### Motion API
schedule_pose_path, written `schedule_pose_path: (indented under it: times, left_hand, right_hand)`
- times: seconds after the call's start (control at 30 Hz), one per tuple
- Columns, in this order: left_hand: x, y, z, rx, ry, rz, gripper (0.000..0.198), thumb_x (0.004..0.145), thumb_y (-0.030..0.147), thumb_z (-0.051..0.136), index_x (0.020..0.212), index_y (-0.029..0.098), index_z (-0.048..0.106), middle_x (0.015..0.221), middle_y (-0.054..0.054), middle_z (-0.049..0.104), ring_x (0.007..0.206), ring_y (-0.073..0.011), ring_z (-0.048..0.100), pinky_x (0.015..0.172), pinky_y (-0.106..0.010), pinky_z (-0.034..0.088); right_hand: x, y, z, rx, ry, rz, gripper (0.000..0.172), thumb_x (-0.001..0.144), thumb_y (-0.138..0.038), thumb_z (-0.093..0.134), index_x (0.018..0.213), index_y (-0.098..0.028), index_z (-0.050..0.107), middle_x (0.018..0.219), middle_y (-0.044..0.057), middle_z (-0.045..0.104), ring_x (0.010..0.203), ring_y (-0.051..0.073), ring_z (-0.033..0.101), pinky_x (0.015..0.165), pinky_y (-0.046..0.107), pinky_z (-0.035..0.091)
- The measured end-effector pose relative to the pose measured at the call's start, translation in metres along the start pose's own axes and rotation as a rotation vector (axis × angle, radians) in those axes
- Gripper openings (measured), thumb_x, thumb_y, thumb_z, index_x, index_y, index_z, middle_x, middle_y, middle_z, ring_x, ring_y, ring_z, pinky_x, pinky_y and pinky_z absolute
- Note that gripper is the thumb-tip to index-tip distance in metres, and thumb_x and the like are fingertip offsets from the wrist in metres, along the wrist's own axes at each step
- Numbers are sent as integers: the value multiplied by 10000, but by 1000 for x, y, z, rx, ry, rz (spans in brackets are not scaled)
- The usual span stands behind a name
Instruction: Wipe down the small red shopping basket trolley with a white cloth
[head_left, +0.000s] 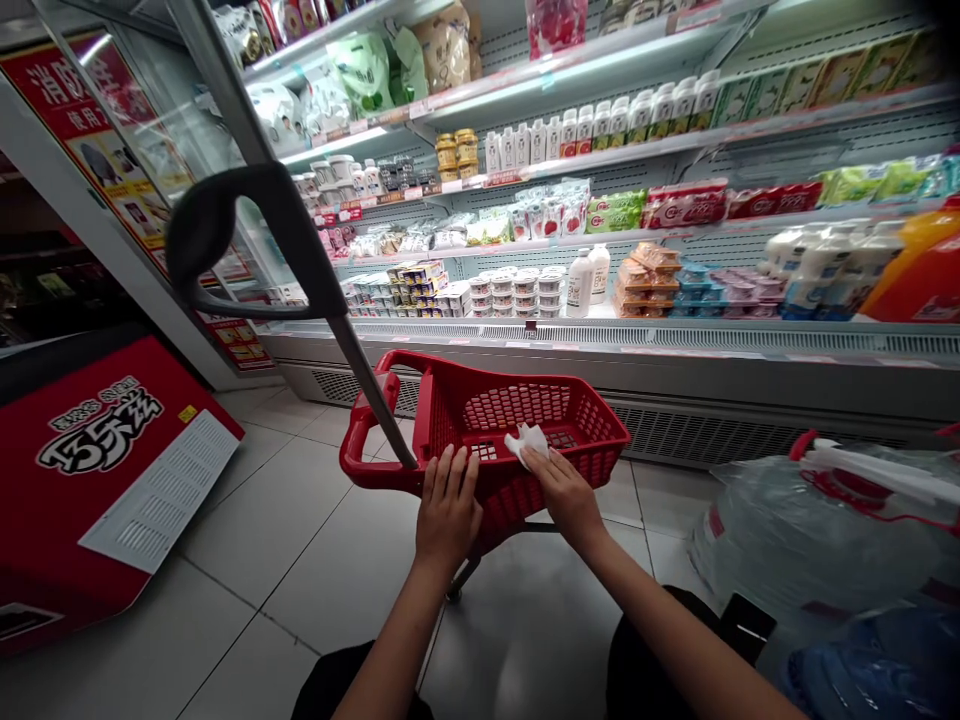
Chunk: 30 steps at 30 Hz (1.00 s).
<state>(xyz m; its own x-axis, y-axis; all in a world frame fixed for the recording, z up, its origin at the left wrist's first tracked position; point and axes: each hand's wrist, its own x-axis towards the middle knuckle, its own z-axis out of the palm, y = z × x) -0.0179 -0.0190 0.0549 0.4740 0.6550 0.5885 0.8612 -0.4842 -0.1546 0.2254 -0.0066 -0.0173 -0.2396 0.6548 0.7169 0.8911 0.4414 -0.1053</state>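
Observation:
A red plastic shopping basket cart stands in front of me, its grey pole and black handle rising on the left. My left hand lies on the near rim of the basket beside the foot of the pole, fingers stretched out, holding nothing. At the near rim farther right, my right hand has its fingers pressed together over a crumpled white tissue. Part of the tissue shows above the fingertips. The thumb of the right hand is hidden.
A refrigerated shelf unit with cartons, bottles and cups runs behind the cart. To the left is a red freezer. Large clear water bottles stand close on my right. Pale floor tiles lie around the cart.

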Motion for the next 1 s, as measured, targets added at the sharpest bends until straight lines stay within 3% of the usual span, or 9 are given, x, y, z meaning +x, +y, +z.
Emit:
schedule_pose_path:
  times: [0.1, 0.3, 0.4, 0.5, 0.6, 0.73, 0.8, 0.9, 1.0]
  left_hand:
    - [-1, -13, -1, 28, -31, 71, 799, 871, 113, 525, 1629, 233, 306, 1613, -69, 452, 1530, -291, 346, 1297, -489, 201]
    - [-1, -37, -7, 42, -73, 90, 831, 883, 98, 513, 1645, 296, 247, 1668, -9, 356, 1549, -248, 309, 1300, -449, 183]
    - [1, -47, -10, 42, -80, 36, 835, 889, 106, 528, 1643, 320, 243, 1693, 5, 290, 1568, -251, 261, 1299, -468, 177]
    - [5, -54, -7, 32, -57, -87, 821, 910, 177, 560, 1651, 283, 222, 1709, -35, 244, 1581, -280, 214, 1298, -521, 146]
    - [9, -45, 9, 4, -31, -198, 799, 945, 279, 562, 1654, 201, 202, 1701, -109, 260, 1584, -318, 191, 1284, -587, 122]
    - [6, -4, 44, -102, -104, -130, 684, 1002, 411, 524, 1612, 171, 331, 1685, -147, 298, 1572, -322, 227, 1267, -544, 226]
    - [-1, 20, 59, -131, -96, -195, 652, 1033, 430, 469, 1608, 152, 333, 1706, -161, 231, 1588, -351, 144, 1251, -574, 246]
    - [-12, 41, 68, -195, -100, -286, 674, 1051, 497, 408, 1622, 158, 294, 1728, -182, 101, 1594, -369, 68, 1238, -616, 238]
    - [-18, 41, 64, -227, -111, -328, 761, 1026, 576, 423, 1636, 157, 246, 1731, -192, 34, 1595, -375, 38, 1247, -638, 176]
  right_hand:
    - [1, 14, -5, 17, -15, -26, 720, 885, 4, 393, 1564, -232, 434, 1437, 42, 641, 1305, 229, 608, 1173, 456, 461]
    - [-32, 98, -28, -67, -41, 43, 576, 926, -40, 380, 1433, -225, 580, 1300, 61, 715, 1215, 244, 655, 1178, 478, 444]
    - [-57, 118, -37, -145, 1, 92, 528, 941, -48, 362, 1371, -204, 626, 1254, 64, 734, 1211, 262, 656, 1158, 493, 457]
    - [-75, 106, -38, -197, 32, 123, 506, 963, -79, 388, 1397, -210, 612, 1270, 62, 733, 1249, 293, 635, 1106, 503, 499]
    - [-80, 70, -36, -187, 33, 134, 585, 946, -44, 387, 1484, -217, 539, 1329, 59, 710, 1257, 297, 633, 1071, 488, 528]
    - [-72, 15, -37, -109, -40, 56, 712, 922, 8, 374, 1591, -234, 391, 1452, 37, 628, 1287, 266, 621, 1105, 452, 518]
    - [-68, -3, -39, -58, -82, -19, 722, 929, 13, 380, 1606, -236, 359, 1476, 33, 606, 1301, 243, 614, 1123, 433, 509]
    - [-65, -13, -39, 27, -104, -165, 692, 949, 19, 392, 1600, -214, 359, 1474, 44, 609, 1309, 204, 609, 1146, 410, 495]
    - [-63, 2, -35, 63, -111, -236, 667, 955, 19, 398, 1584, -205, 385, 1467, 50, 616, 1312, 189, 608, 1151, 412, 495]
